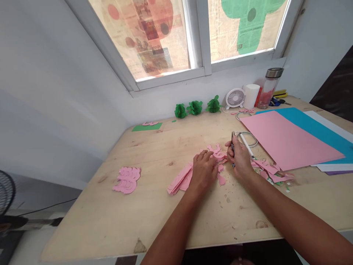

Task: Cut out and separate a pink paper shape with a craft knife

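Note:
My left hand (204,169) is palm down with its fingers bent over a pink paper cutout (217,152), whose wavy edge shows beyond the fingertips. Folded pink paper strips (180,179) lie beside and partly behind that hand. My right hand (239,156) is closed around a pair of scissors (233,139), blades pointing up and away from me. Small pink scraps (221,178) lie between the two hands. Farther left on the table, a group of pink scalloped cutouts (127,180) lies overlapped.
Pink sheets (289,141) and blue sheets (317,129) lie at the right. Near them are a white pen (246,145), a wire ring (255,139) and pink offcuts (268,169). Along the wall stand green paper shapes (195,107), a small fan (235,98) and a glass bottle (269,90).

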`<state>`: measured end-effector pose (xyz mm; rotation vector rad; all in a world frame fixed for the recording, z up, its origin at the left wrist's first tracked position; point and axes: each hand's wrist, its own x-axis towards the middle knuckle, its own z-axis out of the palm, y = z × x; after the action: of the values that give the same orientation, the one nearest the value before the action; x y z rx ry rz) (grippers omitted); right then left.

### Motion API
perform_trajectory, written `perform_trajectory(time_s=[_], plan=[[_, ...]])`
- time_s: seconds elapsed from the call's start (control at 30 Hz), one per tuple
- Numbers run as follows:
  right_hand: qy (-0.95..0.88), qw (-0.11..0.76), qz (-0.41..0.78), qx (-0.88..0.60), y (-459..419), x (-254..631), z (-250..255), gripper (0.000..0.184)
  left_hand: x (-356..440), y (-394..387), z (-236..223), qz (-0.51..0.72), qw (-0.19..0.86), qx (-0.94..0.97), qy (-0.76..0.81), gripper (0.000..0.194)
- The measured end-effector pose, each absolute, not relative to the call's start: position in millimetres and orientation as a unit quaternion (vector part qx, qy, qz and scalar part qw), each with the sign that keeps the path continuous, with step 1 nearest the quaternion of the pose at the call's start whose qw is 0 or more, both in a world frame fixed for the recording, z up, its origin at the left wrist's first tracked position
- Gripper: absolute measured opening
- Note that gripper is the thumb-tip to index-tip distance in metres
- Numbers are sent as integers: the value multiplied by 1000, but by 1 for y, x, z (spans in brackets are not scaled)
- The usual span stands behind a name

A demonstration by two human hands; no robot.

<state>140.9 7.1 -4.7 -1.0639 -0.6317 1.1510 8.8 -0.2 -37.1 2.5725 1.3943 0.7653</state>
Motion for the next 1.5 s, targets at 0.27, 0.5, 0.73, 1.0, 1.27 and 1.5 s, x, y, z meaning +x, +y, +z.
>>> perform_trajectory(time_s=[0.27,0.5,0.73,1.0,1.27,1.5], plan=[[-287,669,500,-469,10,141,-15,40,10,0,-36,252,89,852,450,35],[-285,674,513,-449,9,141,-17,39,5,4,-32,417,288,725,466,34],[-282,675,539,-418,7,138,-17,31,7,4,-25,487,569,513,420,27],[-272,683,538,-413,5,132,-16,32,7,1,-24,485,612,472,409,27],[-328,614,576,-429,0,127,-18,28,7,5,-19,546,585,427,420,33],[-385,574,578,-433,-3,125,-23,28,2,9,-20,535,573,461,415,21]])
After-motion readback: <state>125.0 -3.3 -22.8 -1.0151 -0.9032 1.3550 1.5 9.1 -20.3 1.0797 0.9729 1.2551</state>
